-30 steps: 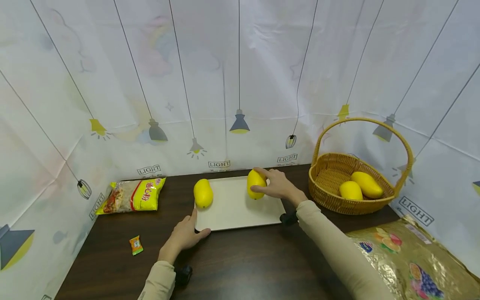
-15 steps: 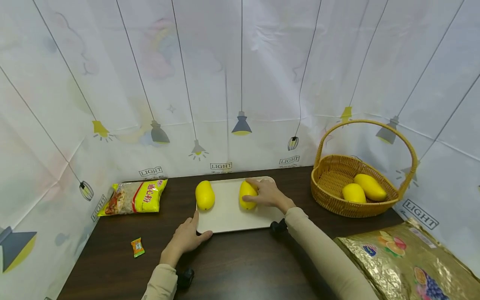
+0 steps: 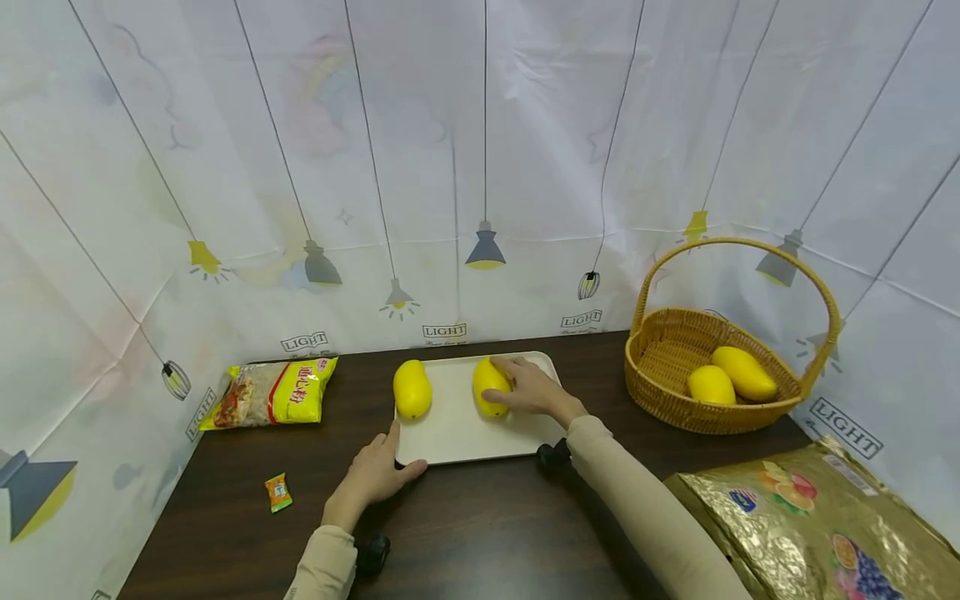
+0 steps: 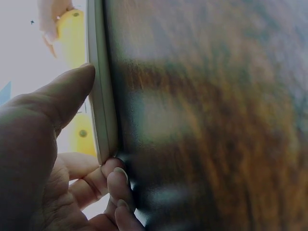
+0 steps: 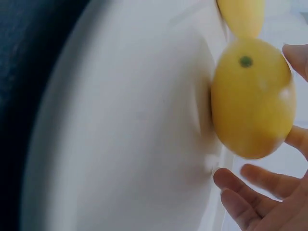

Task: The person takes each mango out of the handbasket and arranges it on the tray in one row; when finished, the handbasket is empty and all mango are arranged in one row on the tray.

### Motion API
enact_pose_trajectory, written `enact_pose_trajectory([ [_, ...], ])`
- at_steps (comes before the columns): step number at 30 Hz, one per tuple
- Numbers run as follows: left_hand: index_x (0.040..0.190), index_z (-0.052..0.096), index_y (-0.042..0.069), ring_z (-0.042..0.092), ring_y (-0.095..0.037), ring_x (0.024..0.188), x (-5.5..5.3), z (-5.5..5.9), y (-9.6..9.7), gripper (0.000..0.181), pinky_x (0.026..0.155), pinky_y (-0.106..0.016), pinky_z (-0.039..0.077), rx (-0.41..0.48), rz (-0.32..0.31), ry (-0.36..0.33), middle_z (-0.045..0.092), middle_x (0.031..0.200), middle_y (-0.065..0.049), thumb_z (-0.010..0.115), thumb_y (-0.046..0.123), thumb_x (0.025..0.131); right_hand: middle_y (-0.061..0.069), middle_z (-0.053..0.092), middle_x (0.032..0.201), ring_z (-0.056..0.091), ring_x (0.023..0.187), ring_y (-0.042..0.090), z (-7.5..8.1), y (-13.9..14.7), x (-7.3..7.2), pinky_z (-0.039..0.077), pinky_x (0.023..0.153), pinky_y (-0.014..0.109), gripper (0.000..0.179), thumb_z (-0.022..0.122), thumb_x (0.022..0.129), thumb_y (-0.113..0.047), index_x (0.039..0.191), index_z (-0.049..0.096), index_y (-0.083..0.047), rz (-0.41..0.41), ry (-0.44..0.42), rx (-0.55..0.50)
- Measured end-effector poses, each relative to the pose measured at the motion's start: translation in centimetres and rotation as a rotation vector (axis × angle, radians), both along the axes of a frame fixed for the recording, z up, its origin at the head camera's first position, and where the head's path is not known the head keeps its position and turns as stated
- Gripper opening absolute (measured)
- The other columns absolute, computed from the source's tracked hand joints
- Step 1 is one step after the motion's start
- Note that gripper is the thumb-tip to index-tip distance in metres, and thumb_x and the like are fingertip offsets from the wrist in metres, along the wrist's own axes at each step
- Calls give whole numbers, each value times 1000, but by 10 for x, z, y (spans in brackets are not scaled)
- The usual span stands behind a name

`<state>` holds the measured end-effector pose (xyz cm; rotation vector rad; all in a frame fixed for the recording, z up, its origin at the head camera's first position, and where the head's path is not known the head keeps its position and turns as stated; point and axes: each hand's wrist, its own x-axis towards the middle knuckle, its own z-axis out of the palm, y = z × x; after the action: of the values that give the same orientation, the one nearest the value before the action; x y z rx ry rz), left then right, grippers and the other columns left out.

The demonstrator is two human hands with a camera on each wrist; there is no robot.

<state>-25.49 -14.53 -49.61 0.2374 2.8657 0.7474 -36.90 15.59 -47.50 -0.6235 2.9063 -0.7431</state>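
A cream-coloured tray lies on the dark table. My left hand holds its near left corner, the thumb along the front rim and the fingers at the side, as the left wrist view shows. At the tray's left end rests a yellow mango. Right of it, a second yellow mango sits on the tray, its stem spot toward the right wrist camera. My right hand grips that mango from the right between thumb and forefinger; the other fingers extend low over the tray.
A wicker basket with a tall handle stands back right, two mangoes inside. A gold fruit-printed bag lies front right. At left are a yellow food packet and a small orange-green wrapped candy. A printed curtain hangs behind.
My right hand has brought the second mango left and down onto the tray, closer to the first one. My left hand has stayed at the tray's corner.
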Motion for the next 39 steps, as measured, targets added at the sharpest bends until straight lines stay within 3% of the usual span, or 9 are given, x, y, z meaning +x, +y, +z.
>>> enact_pose_trajectory([
  [2,158,23,-4,58,-40,121,-1,0,0,94,104,-56,46,-2,-4,1,50,144,-28,67,49,93,15,42,156,51,133,33,1,1,2,42,111,54,81,61,89,-60,155,40,-18,1,11,-12],
  [6,158,23,-4,57,-40,123,-2,1,-1,94,105,-55,46,-6,-3,4,49,145,-28,66,50,94,13,38,159,47,138,36,4,0,5,40,113,55,79,63,88,-60,153,44,-18,16,35,-10],
  [20,158,21,-3,57,-40,123,-2,3,-1,95,105,-56,46,1,4,0,49,145,-28,66,50,94,14,48,147,53,126,31,-5,-10,4,45,108,49,77,70,86,-50,151,47,-14,36,76,-52],
  [29,159,21,-1,56,-40,123,-1,2,1,95,106,-56,45,11,0,-7,49,145,-27,66,50,93,16,44,151,51,131,33,-9,-31,4,43,111,51,80,69,88,-53,153,43,-16,7,39,-78],
  [39,158,22,-3,56,-41,126,0,1,1,94,107,-56,44,11,0,-9,48,146,-28,66,50,94,16,43,151,49,134,35,-19,-60,5,43,112,51,79,63,92,-58,154,41,-14,-21,61,-90],
])
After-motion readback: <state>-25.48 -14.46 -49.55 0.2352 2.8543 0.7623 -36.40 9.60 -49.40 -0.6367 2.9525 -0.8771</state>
